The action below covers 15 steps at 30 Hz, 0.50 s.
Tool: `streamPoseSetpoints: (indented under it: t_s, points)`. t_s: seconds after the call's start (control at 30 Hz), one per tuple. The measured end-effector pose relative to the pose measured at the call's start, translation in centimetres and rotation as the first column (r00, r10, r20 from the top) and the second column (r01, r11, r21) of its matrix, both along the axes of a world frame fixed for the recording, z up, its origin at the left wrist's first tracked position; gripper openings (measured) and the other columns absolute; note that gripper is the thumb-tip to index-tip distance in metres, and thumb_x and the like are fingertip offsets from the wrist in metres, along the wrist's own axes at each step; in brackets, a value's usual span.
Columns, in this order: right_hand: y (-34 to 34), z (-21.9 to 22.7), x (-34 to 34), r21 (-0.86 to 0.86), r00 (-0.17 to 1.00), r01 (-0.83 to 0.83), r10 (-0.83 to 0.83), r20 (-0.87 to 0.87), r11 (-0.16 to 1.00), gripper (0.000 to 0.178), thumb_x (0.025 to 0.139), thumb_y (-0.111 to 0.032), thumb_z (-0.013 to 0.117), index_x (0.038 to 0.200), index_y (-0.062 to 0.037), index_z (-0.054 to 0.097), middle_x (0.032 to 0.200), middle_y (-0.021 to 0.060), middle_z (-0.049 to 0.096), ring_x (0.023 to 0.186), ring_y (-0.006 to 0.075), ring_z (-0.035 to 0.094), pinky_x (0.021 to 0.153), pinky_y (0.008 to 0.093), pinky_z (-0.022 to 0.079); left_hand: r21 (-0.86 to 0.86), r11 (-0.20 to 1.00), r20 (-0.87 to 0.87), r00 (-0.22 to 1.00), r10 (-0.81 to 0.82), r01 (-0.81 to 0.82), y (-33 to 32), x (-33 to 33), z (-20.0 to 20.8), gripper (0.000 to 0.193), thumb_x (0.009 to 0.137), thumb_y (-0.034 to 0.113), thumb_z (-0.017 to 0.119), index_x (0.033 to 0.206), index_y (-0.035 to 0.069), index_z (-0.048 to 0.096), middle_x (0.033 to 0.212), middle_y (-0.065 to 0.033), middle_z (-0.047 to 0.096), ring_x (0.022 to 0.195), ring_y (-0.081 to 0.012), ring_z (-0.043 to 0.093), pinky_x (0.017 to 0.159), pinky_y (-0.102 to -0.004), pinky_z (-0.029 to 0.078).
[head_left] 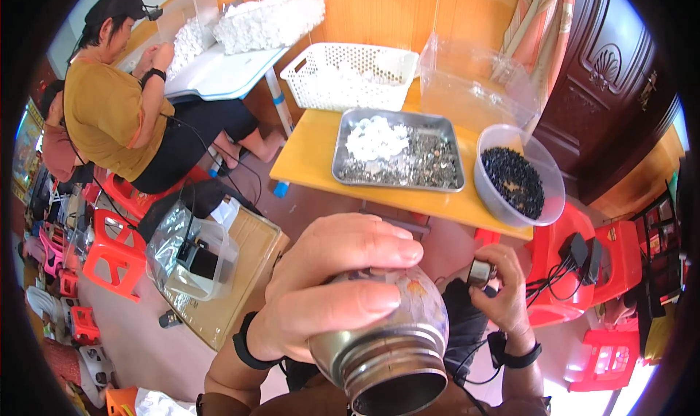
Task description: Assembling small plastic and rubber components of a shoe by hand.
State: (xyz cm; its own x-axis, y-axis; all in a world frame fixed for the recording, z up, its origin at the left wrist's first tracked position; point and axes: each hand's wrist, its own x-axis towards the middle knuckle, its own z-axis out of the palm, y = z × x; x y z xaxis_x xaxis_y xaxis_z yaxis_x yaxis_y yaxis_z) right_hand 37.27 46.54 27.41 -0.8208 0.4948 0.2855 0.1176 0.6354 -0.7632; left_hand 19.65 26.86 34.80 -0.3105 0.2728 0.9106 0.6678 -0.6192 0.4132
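In the lower middle of the frame, a rounded metal flask (419, 310) is tilted so that its uncapped mouth faces the lower edge. The left hand (335, 270) grasps it from above, fingers spread over its upper side. The flask has a shiny silver neck with stepped rings, and brownish, orange-tinged patches on its curved body. Right of it, the right hand (504, 292) pinches a small metal cap (480, 272) between thumb and fingers.

At centre left, a clear plastic tub (227, 264) holds dark devices on a cardboard box (251, 270). On the yellow table (306, 153), upper right of centre, a metal tray (397, 187) contains a heap of white pieces beside loose grey-brown bits. Touching or just beside its right side, a translucent bowl (555, 186) holds small black pieces. Behind stand a white perforated basket (343, 101) with whitish contents and a clear bin (467, 99). At upper left, a seated person (109, 117) works near a large white heap (270, 22).

The flask's interior is too dark to read, its far end is covered by the left hand, and the basket's contents are washed out by glare.
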Motion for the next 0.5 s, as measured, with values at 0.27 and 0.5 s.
streamPoseSetpoints:
  t_s: [0.27,0.5]
  points:
    - [1.0,-1.8,1.6,-0.064,0.999,0.043,-0.043,0.000,0.997,0.047,0.061,-0.002,0.068,0.107,-0.0024,0.059,0.108,0.0142,0.057,0.099,0.0275,0.060,0.084,0.0337,0.050,-0.063,0.992,-0.203,0.972,-0.121,0.110,1.1,-0.5,3.7,0.031,0.073,0.007,0.072,0.102,0.010,0.060,0.110,-0.0195,0.062,0.094,-0.0343,0.062,0.083,-0.0422,0.051]
    - [1.0,-3.7,4.2,-0.119,0.994,0.104,-0.105,-0.004,0.987,0.046,0.061,-0.004,0.070,0.106,-0.0041,0.060,0.099,0.0094,0.059,0.090,0.0198,0.061,0.076,0.0295,0.050,-0.014,0.994,-0.143,0.984,-0.109,0.109,2.3,2.4,4.8,0.035,0.079,0.012,0.070,0.110,0.015,0.055,0.113,-0.0171,0.061,0.096,-0.0336,0.062,0.086,-0.0447,0.049]
